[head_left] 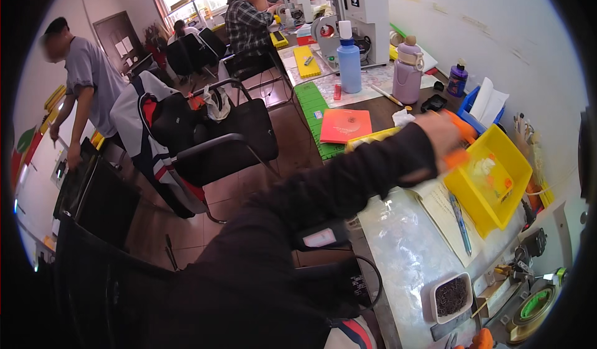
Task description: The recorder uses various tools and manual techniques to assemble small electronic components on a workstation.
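My left hand (440, 139), in a dark sleeve, reaches across the bench to the side of a yellow plastic bin (521, 190). It is smeared by motion. Its thumb and a finger end in orange, apparently orange finger cots, and stand apart with nothing visible between them. Small orange and white bits (494, 174) lie inside the tilted bin. At the bottom edge, orange tips (482, 339) show beside dark metal prongs (451, 341); they may be my right hand's covered fingertips, but the rest is cut off.
A pen (460, 225) lies on a paper sheet, near a white dish (433, 300) of small dark pieces. Farther along stand a blue bottle (349, 66), a purple bottle (407, 75), a red-orange booklet (346, 126) and a white machine (367, 13). An office chair (249, 125) and other people are leftward.
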`<state>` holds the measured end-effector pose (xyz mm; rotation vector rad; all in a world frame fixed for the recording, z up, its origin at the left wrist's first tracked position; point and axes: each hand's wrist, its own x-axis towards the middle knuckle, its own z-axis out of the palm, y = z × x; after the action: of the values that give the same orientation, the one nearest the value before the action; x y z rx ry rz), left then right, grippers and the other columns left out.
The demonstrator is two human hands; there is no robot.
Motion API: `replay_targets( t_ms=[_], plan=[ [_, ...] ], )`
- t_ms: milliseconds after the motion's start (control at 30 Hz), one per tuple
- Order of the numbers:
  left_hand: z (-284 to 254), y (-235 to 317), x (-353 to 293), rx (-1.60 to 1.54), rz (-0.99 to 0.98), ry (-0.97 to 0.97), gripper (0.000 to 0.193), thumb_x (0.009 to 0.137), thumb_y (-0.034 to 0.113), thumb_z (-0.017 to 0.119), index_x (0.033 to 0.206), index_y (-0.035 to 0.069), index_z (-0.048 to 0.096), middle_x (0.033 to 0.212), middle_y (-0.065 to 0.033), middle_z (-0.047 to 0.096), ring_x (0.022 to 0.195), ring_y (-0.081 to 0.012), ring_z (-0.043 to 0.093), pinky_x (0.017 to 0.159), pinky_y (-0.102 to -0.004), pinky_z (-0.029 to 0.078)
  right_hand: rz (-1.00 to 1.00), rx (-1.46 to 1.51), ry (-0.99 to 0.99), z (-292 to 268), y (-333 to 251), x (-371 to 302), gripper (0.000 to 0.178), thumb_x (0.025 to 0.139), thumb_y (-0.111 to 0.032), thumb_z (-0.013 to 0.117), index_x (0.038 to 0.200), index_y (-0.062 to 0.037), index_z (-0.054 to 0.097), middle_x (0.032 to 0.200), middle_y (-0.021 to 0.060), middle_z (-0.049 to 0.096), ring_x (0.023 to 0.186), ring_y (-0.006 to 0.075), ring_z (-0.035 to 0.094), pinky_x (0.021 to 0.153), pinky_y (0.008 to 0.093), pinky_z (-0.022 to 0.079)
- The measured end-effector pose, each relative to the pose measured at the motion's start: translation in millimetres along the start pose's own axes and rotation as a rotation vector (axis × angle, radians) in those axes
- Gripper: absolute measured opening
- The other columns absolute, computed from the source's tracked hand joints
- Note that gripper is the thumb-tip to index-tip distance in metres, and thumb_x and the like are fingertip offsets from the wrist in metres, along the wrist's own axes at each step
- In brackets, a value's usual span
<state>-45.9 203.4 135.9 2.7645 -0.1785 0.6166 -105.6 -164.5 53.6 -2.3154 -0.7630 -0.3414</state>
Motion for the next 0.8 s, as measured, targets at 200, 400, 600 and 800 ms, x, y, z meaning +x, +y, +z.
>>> replay_targets(
  t_ms=[200,400,600,800],
  plan=[
    [79,78,41,-0.584,0.069,-0.479,0.066,0.079,0.055,0.035,0.090,-0.008,0.050,0.082,-0.0256,0.054,0.079,-0.0357,0.053,0.070,-0.0361,0.041,0.287,1.341,-0.049,25,19,54,0.036,0.087,-0.021,0.043,0.116,-0.0014,0.038,0.101,0.0087,0.048,0.079,0.0170,0.047,0.068,0.0305,0.040],
    [151,95,56,-1.162,0.062,-0.817,0.062,0.079,0.060,0.028,0.093,0.003,0.049,0.072,-0.0152,0.055,0.059,-0.0220,0.055,0.058,-0.0286,0.043,0.530,1.383,0.502,35,119,74,0.037,0.083,-0.035,0.044,0.110,-0.0107,0.045,0.085,-0.0001,0.052,0.072,0.0123,0.047,0.058,0.0263,0.038],
    [131,87,58,-1.134,-0.081,-0.933,0.065,0.079,0.061,0.024,0.098,0.003,0.044,0.072,-0.0102,0.052,0.056,-0.0177,0.053,0.057,-0.0272,0.043,0.649,1.362,0.480,42,138,78,0.024,0.081,-0.026,0.053,0.101,-0.0135,0.052,0.083,-0.0040,0.052,0.070,0.0057,0.048,0.050,0.0193,0.036],
    [147,98,67,-1.263,0.015,-0.914,0.054,0.083,0.052,0.030,0.096,0.002,0.047,0.072,-0.0127,0.053,0.066,-0.0214,0.054,0.064,-0.0284,0.041,0.602,1.164,0.775,41,153,69,0.032,0.080,-0.022,0.054,0.109,-0.0091,0.049,0.095,-0.0021,0.053,0.077,0.0088,0.049,0.057,0.0202,0.038]
  ],
)
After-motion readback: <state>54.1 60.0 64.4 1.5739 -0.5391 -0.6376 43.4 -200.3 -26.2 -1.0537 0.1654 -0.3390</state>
